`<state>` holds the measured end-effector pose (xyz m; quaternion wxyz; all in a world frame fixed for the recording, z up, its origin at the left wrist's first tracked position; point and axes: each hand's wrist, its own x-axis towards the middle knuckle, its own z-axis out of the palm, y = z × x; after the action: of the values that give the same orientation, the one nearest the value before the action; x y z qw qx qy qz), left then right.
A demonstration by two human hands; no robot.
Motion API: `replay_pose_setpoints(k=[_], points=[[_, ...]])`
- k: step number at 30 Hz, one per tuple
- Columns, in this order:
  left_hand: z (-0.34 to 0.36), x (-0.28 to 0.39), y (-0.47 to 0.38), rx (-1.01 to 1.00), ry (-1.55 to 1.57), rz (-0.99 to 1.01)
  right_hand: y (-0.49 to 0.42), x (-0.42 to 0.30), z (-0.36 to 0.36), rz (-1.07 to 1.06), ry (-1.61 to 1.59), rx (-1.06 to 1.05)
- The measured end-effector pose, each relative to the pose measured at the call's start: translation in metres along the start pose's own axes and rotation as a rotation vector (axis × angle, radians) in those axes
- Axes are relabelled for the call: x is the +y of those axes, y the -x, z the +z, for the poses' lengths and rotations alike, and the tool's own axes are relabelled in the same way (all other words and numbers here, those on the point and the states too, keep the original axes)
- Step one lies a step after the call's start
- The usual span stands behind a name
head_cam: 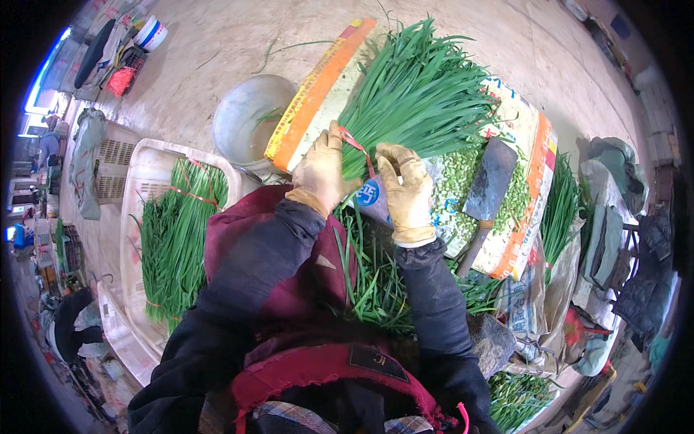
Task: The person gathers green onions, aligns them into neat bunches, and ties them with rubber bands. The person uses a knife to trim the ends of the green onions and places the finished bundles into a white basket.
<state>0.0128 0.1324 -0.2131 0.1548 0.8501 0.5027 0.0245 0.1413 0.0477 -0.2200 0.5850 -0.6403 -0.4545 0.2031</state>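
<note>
A large bundle of green garlic chives (417, 92) fans out across a printed sack-covered surface (320, 103). My left hand (321, 171), in a pale yellow glove, grips the bundle near its cut ends. Around the stalks runs a red tie strip (355, 142). My right hand (404, 187), gloved alike, is at the strip's lower end with thumb and fingers curled; whether they pinch it is hidden. Just right of that hand, a cleaver (490, 179) with a dark, broad blade lies over chopped chive ends (455, 176), its handle towards me.
A grey bucket (252, 116) stands at the left of the sack. Tied chives fill part of a white plastic crate (146, 149). Loose chive leaves (377, 282) lie below my hands. More chives (561, 211) stand at the right, and another person (70, 325) is at far left.
</note>
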Motion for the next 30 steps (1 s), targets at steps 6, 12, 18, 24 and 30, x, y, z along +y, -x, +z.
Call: replay_pose_setpoints(k=[6, 12, 18, 24, 30], points=[[0.007, -0.001, -0.003, -0.029, 0.019, -0.024, -0.03, -0.034, 0.021, -0.006, 0.201, -0.264], [-0.002, 0.003, -0.002, -0.058, 0.009, -0.032, -0.045, -0.021, 0.028, 0.479, -0.32, -0.204], [0.01, -0.008, -0.004, 0.04, 0.196, 0.042, -0.06, -0.039, 0.028, 0.409, -0.351, -0.344], [-0.01, -0.029, -0.013, -0.133, 0.248, 0.032, -0.033, -0.035, -0.029, -0.034, -0.08, -0.336], [-0.017, -0.009, -0.009, -0.152, 0.202, -0.032, -0.024, -0.017, -0.041, 0.49, -0.495, -0.141]])
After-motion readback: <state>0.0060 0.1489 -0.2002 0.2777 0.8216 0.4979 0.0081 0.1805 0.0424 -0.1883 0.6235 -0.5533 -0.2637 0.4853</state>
